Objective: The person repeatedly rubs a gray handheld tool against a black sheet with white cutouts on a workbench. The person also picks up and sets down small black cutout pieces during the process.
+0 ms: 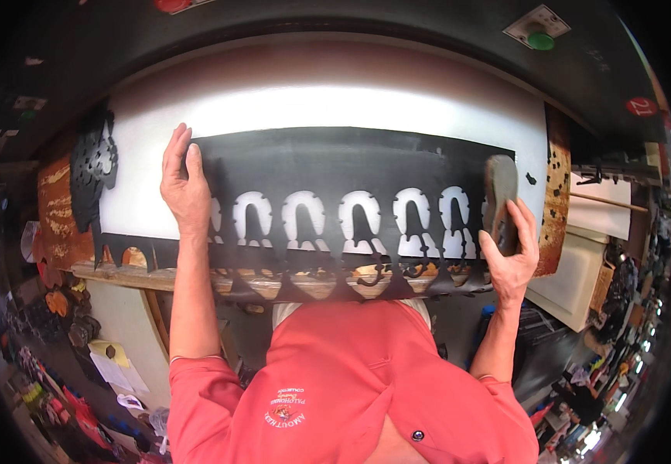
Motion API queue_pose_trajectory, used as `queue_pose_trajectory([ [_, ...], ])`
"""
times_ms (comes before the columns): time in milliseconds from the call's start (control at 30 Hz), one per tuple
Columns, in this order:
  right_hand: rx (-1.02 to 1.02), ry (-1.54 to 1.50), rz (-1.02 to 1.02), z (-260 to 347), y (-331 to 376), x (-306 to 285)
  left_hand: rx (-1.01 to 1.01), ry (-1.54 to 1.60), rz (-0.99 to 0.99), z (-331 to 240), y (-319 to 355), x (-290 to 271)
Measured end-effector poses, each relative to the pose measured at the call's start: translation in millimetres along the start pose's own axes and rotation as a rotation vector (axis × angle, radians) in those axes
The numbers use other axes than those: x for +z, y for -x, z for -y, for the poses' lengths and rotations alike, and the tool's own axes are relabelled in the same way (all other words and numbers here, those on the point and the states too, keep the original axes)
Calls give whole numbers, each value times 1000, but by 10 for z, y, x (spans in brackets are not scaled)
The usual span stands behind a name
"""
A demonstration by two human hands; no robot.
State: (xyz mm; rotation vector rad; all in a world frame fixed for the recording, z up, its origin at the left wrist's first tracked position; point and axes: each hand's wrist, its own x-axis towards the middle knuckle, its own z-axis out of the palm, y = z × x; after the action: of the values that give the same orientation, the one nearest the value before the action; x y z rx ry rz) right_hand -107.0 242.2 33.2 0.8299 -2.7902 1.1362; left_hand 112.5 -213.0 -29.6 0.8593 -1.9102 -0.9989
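Note:
A black sheet (312, 158) lies across a white cutting board, with a row of arch-shaped holes cut through its near half. Its near strip, full of cut-outs, hangs over the board's front edge. My left hand (184, 189) rests along the sheet's left edge, fingers stretched out and thumb apart over the sheet. At the sheet's right end my right hand (512, 251) grips a long, rounded grey-brown cutting die (499, 182), thumb on its left side and fingers on its right. The die's underside is hidden.
The white board (312, 97) runs back beneath a dark machine beam, which carries a green button (540, 41) and a red button (171, 5). Black cut-out scrap (92, 185) lies at the board's left. A worn wooden edge (122, 275) borders the front. A pale cabinet (571, 274) stands right.

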Motion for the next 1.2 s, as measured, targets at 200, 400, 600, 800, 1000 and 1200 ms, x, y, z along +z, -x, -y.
queue_pose_trajectory([
  [200,-541,-230,310,778,-711,1006,-68,167,-68,8,12,-58],
  [400,-886,-392,499,1581,-1042,2041,-129,234,-66,-7,19,-76],
  [600,-952,-368,553,1821,-1138,2350,-156,307,-128,-83,41,-6],
  [800,-738,-312,353,1404,-846,2136,-155,186,-90,-148,48,28],
  [1000,-666,-358,384,1350,-860,2139,-118,68,-100,-182,34,29],
  [1200,-692,-366,369,1381,-869,2158,-135,71,-103,-192,47,50],
])
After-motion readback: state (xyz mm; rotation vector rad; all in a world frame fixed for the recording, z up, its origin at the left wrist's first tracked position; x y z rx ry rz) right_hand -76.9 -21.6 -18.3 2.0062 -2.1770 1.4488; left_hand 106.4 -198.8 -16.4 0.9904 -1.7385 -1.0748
